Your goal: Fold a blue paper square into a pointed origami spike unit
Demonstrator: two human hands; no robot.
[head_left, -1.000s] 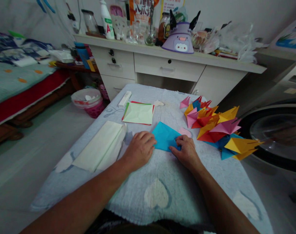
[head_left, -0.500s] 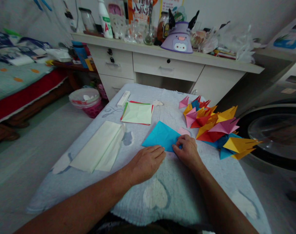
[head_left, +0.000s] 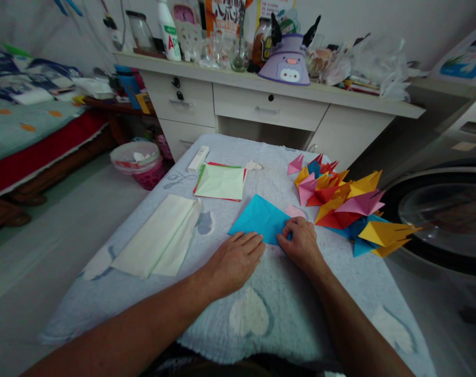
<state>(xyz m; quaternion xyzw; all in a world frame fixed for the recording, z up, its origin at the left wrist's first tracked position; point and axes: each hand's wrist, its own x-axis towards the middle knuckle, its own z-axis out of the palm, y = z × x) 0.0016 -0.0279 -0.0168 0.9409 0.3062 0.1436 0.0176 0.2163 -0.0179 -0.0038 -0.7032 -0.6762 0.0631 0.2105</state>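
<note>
A sheet of blue origami paper lies on the cloth-covered table, with crease lines across it. My left hand rests flat on its near left edge, fingers stretched out. At the near right corner, my right hand has its fingers curled and pinched on the paper. Beyond the blue sheet sits a small stack of square paper, pale green on top with red and green edges showing. Several folded paper cranes in yellow, red, pink and blue crowd the table's right side.
A folded pale cloth or paper lies to the left. A white narrow box is near the far left edge. Behind the table stands a white desk; a pink bin is on the floor, a washing machine at right.
My left hand has shifted slightly up along the edge of the blue paper, its fingers a little more spread. My right hand stays at the corner.
</note>
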